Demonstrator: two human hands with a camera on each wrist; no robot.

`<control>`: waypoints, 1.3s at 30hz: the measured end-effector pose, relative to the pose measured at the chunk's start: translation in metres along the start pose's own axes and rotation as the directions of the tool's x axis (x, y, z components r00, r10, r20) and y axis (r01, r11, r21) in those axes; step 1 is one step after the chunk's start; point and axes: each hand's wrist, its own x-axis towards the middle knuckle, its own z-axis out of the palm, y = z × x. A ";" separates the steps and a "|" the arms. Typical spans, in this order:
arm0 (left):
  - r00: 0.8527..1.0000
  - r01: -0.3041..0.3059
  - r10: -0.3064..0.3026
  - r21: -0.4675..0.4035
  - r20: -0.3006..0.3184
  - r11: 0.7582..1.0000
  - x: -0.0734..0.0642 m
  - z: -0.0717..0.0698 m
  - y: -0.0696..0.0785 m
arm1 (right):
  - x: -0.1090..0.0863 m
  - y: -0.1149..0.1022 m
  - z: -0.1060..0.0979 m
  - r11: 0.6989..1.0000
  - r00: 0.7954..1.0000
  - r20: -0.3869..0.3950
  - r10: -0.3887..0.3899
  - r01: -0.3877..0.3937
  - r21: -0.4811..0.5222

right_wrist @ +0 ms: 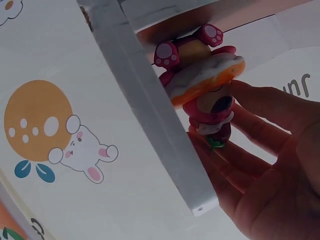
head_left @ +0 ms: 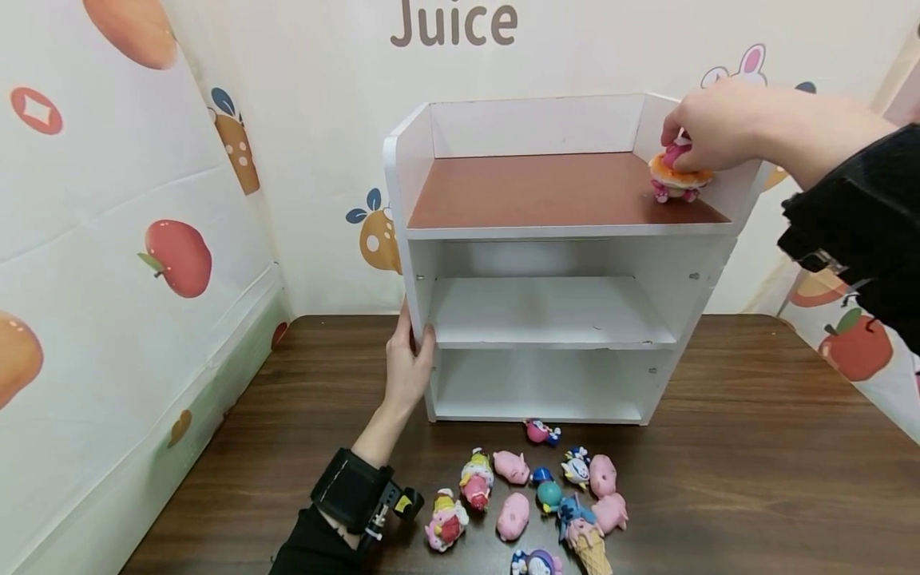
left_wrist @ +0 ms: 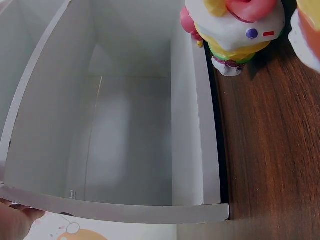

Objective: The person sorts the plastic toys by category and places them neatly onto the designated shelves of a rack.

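Observation:
My right hand [head_left: 726, 128] grips a pink bear figurine [head_left: 676, 185] by its upper part, at the right end of the shelf unit's brown top board [head_left: 532, 192]. The figurine wears an orange-and-white ring round its middle, and its paw-printed feet [right_wrist: 210, 35] show in the right wrist view. Whether those feet touch the board is hard to tell. Lower down, my left hand [head_left: 408, 371] holds the left side panel of the white shelf unit [head_left: 553, 347], thumb at the front edge and fingers along the outside. Only fingertips [left_wrist: 20, 220] appear in the left wrist view.
Several small figurines lie on the dark wooden table [head_left: 755, 479] before the unit, among them a pink pig [head_left: 513, 517], a cone-shaped figure [head_left: 591, 551] and a yellow-topped figure [head_left: 477, 479]. Printed wall covering [head_left: 323, 160] stands behind and to the left.

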 end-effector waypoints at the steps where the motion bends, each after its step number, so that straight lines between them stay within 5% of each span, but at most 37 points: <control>1: 1.000 -0.003 0.003 0.001 -0.001 1.000 0.000 0.000 0.000 | 0.000 0.000 0.000 1.000 1.000 -0.001 0.000 0.000 0.000; 8: 1.000 -0.001 0.001 -0.004 0.002 1.000 0.001 0.000 0.000 | -0.005 -0.001 -0.002 1.000 1.000 -0.026 -0.012 0.012 -0.018; 13: 1.000 0.004 -0.004 -0.006 0.001 1.000 0.000 -0.001 -0.001 | -0.013 -0.005 0.001 0.999 0.992 -0.122 0.034 -0.032 0.020; 18: 1.000 -0.015 0.015 0.000 -0.009 1.000 0.001 -0.001 -0.002 | -0.028 -0.010 0.001 0.989 0.966 -0.218 0.140 -0.124 0.086; 22: 1.000 -0.020 0.020 0.001 -0.011 1.000 0.003 -0.002 -0.002 | -0.040 -0.014 0.005 0.983 0.936 -0.312 0.164 -0.126 0.136; 27: 1.000 -0.011 0.011 -0.003 -0.005 1.000 0.002 -0.002 -0.002 | -0.044 -0.011 0.024 0.983 0.852 -0.504 0.138 -0.058 0.172; 34: 1.000 0.011 -0.011 -0.019 0.009 1.000 0.001 -0.001 -0.002 | -0.056 -0.016 0.077 0.989 0.698 -0.716 -0.003 0.107 0.099; 39: 1.000 0.012 -0.012 -0.020 0.008 1.000 0.001 0.000 -0.001 | -0.062 -0.009 0.139 0.969 0.658 -0.750 -0.071 0.224 0.105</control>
